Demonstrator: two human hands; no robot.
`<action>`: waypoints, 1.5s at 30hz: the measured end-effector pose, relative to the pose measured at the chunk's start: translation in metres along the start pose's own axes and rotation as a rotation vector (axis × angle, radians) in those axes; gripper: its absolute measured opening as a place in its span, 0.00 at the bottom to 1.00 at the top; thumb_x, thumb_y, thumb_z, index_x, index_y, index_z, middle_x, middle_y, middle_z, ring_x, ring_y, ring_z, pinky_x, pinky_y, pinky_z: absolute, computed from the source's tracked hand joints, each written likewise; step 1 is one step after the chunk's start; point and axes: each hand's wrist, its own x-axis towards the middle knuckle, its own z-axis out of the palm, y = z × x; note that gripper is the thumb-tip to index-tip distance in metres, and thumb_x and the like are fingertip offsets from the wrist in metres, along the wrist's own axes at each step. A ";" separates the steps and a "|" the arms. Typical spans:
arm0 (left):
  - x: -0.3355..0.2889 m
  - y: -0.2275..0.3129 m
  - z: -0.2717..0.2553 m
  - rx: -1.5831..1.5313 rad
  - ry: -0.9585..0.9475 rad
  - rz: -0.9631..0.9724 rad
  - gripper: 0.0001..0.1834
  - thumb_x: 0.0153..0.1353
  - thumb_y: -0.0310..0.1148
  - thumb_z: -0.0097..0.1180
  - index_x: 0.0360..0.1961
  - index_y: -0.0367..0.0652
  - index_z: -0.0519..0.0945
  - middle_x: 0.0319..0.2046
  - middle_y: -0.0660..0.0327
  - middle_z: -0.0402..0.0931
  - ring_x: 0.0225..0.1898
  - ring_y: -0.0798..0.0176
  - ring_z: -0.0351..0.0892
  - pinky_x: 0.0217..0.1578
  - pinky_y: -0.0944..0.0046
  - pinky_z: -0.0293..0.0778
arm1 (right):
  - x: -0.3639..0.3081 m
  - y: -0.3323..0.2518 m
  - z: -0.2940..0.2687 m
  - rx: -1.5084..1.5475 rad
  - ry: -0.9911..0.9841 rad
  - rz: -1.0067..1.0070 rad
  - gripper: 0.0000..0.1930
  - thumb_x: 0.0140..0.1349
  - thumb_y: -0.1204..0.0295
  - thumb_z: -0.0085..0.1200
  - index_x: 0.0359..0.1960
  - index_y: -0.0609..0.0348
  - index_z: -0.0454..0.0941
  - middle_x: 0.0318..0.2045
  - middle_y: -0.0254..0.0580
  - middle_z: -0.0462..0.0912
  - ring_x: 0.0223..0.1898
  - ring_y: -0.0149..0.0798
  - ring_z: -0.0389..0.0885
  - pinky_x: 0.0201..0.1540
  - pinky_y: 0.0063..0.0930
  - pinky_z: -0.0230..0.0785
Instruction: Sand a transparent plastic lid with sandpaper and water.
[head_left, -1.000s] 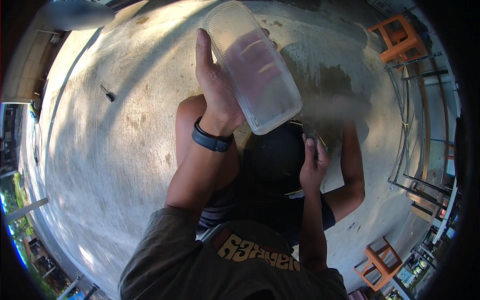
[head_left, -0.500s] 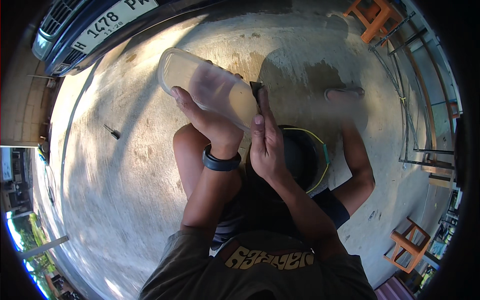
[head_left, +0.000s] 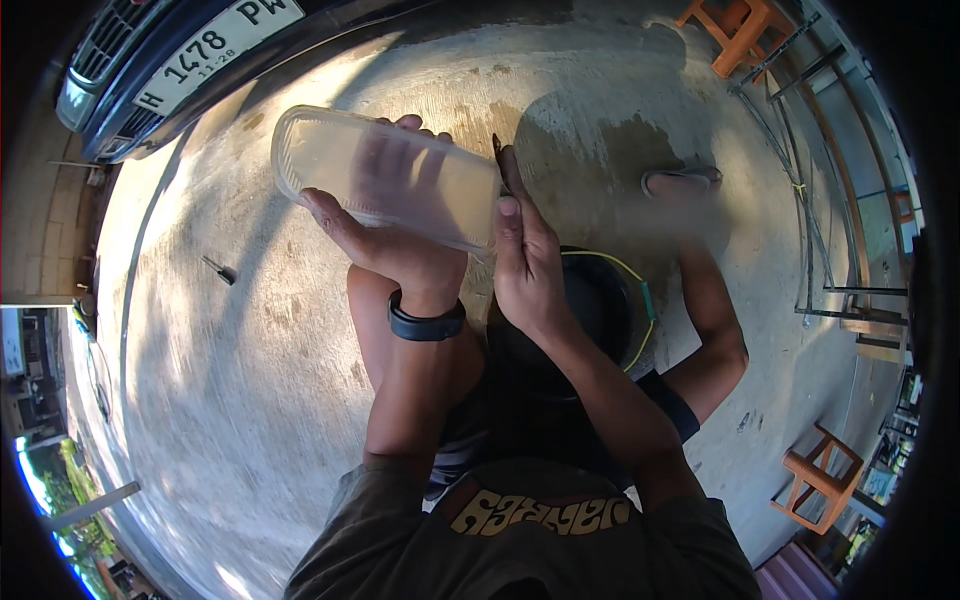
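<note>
Clear box lies crosswise in front – right hand at its near end

Clear plastic box [head_left: 390, 178] is held up off the concrete floor [head_left: 220, 400], ahead of the body and past the left knee [head_left: 366, 295]. Long axis runs roughly left to right, slanted: left end farther from the body, right end a bit nearer. Left hand [head_left: 405, 252] grips it along the middle – thumb at the near long edge, fingers spread behind and seen through the plastic, a few tips poking past the far edge. Wristband [head_left: 428, 322] on that wrist.

Right hand [head_left: 530, 265] is at the box's right short end, so it is the nearer one to that end; left hand has the middle and the left part. Right hand is closed in a pinch on a thin dark piece [head_left: 497, 146], only its tip clear of the fingers; kind can't be told. Pressed on the box end or just beside it: can't tell from this angle.

Black bucket [head_left: 605, 310] with a yellow handle [head_left: 652, 326] stands below and right of the box, partly behind the right forearm. Small dark tool [head_left: 220, 270] lies on the floor, well apart to the left.
</note>
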 end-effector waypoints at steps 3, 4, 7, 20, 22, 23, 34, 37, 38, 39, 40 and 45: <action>0.004 -0.003 0.001 -0.047 0.019 0.023 0.50 0.64 0.77 0.36 0.58 0.35 0.74 0.53 0.48 0.76 0.54 0.46 0.75 0.60 0.47 0.69 | -0.033 0.012 0.021 -0.225 0.047 -0.173 0.28 0.81 0.64 0.33 0.75 0.68 0.51 0.73 0.67 0.56 0.75 0.60 0.55 0.75 0.43 0.51; 0.007 -0.003 0.001 -0.062 0.008 0.043 0.51 0.64 0.77 0.36 0.58 0.34 0.74 0.53 0.46 0.75 0.54 0.45 0.75 0.60 0.46 0.69 | -0.041 0.015 0.024 -0.338 0.037 -0.276 0.28 0.81 0.63 0.33 0.75 0.69 0.51 0.73 0.67 0.57 0.75 0.59 0.57 0.74 0.41 0.52; 0.005 0.000 -0.002 -0.064 -0.085 0.069 0.52 0.63 0.77 0.36 0.59 0.31 0.71 0.52 0.43 0.74 0.53 0.42 0.76 0.61 0.43 0.70 | -0.014 0.017 0.010 -0.268 0.049 -0.213 0.28 0.81 0.64 0.31 0.76 0.68 0.50 0.75 0.59 0.56 0.76 0.50 0.55 0.76 0.39 0.47; 0.021 0.004 -0.017 -0.342 0.087 -0.277 0.53 0.64 0.75 0.34 0.55 0.25 0.70 0.47 0.42 0.74 0.49 0.42 0.76 0.57 0.45 0.73 | -0.030 0.014 -0.016 -0.833 -0.194 -0.592 0.25 0.75 0.66 0.38 0.69 0.66 0.68 0.69 0.58 0.68 0.72 0.57 0.65 0.74 0.54 0.50; 0.020 -0.005 -0.020 -0.418 -0.005 -0.391 0.51 0.66 0.73 0.31 0.55 0.25 0.70 0.46 0.42 0.75 0.49 0.42 0.76 0.56 0.45 0.74 | -0.007 0.010 -0.036 -0.884 -0.190 -0.623 0.23 0.74 0.67 0.41 0.66 0.65 0.72 0.68 0.55 0.72 0.71 0.56 0.68 0.74 0.54 0.52; 0.019 -0.006 -0.013 -0.395 0.011 -0.382 0.50 0.67 0.71 0.29 0.55 0.25 0.70 0.46 0.41 0.75 0.49 0.42 0.76 0.57 0.44 0.74 | 0.005 0.007 -0.039 -0.868 -0.089 -0.640 0.22 0.73 0.68 0.44 0.64 0.64 0.74 0.67 0.54 0.73 0.70 0.55 0.69 0.73 0.53 0.53; 0.026 -0.021 -0.033 -0.711 -0.155 -0.579 0.53 0.67 0.71 0.22 0.59 0.22 0.67 0.50 0.39 0.74 0.53 0.38 0.75 0.61 0.42 0.70 | -0.003 -0.014 -0.038 -0.804 -0.292 -0.716 0.14 0.65 0.77 0.58 0.52 0.62 0.85 0.56 0.47 0.84 0.64 0.49 0.78 0.71 0.48 0.61; 0.026 -0.030 -0.035 -0.752 -0.281 -0.566 0.50 0.68 0.67 0.22 0.64 0.24 0.63 0.54 0.39 0.73 0.57 0.38 0.72 0.64 0.41 0.68 | 0.017 -0.014 -0.051 -0.808 0.015 -0.776 0.14 0.64 0.74 0.61 0.50 0.60 0.86 0.55 0.43 0.85 0.63 0.45 0.79 0.72 0.45 0.59; 0.030 -0.031 -0.042 -0.756 -0.386 -0.551 0.48 0.69 0.65 0.22 0.67 0.26 0.60 0.57 0.39 0.71 0.61 0.38 0.70 0.66 0.41 0.65 | 0.009 -0.015 -0.045 -0.806 0.010 -0.771 0.14 0.64 0.74 0.61 0.50 0.60 0.86 0.55 0.43 0.85 0.63 0.45 0.79 0.72 0.45 0.59; 0.030 -0.029 -0.046 -0.783 -0.462 -0.545 0.48 0.69 0.65 0.22 0.68 0.26 0.59 0.58 0.38 0.70 0.61 0.37 0.70 0.66 0.40 0.65 | -0.001 -0.019 -0.039 -0.812 -0.137 -0.756 0.14 0.63 0.76 0.61 0.50 0.61 0.86 0.55 0.44 0.85 0.63 0.45 0.80 0.72 0.45 0.59; 0.030 -0.030 -0.047 -0.788 -0.457 -0.549 0.48 0.69 0.65 0.22 0.68 0.26 0.59 0.58 0.38 0.70 0.61 0.37 0.70 0.66 0.40 0.65 | -0.006 -0.021 -0.037 -0.814 -0.284 -0.737 0.14 0.62 0.77 0.61 0.50 0.61 0.86 0.54 0.44 0.86 0.62 0.45 0.80 0.72 0.46 0.59; 0.032 -0.029 -0.043 -0.789 -0.486 -0.564 0.50 0.69 0.66 0.20 0.69 0.26 0.57 0.61 0.36 0.68 0.63 0.37 0.69 0.67 0.41 0.64 | -0.006 -0.024 -0.033 -0.832 -0.217 -0.717 0.13 0.62 0.75 0.61 0.48 0.61 0.86 0.54 0.44 0.86 0.63 0.44 0.79 0.72 0.44 0.59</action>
